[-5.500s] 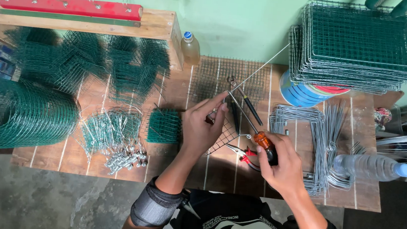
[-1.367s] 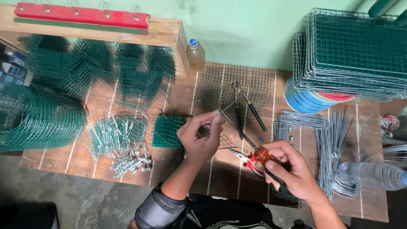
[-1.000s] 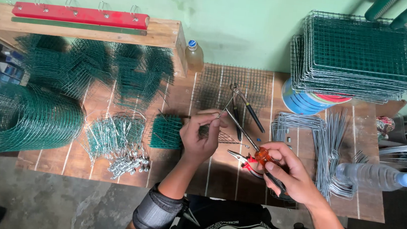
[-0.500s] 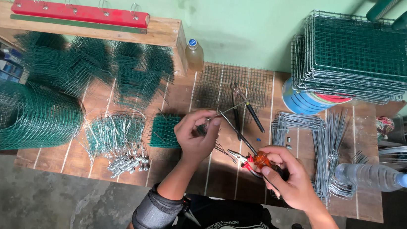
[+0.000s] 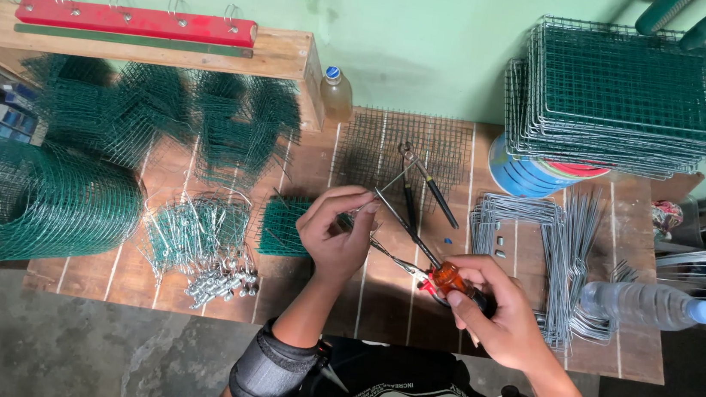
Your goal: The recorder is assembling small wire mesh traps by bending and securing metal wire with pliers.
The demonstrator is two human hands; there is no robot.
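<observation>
Wooden workbench [image 5: 190, 282] crowded with green mesh. Your right hand [image 5: 502, 312] clamped on orange-handled pliers [image 5: 449, 278]; left hand [image 5: 336, 236] pinching thin wire piece [image 5: 383, 249] above bench centre. Wire light, springy, sharp-ended; grip near bend.

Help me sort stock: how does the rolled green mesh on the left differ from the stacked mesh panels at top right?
The rolled green mesh is curled into a loose cylinder lying on its side; the stacked mesh panels are flat and piled. The roll has no frame that shows; the panels have pale wire frames at their edges. Both are green square-grid wire.
</observation>
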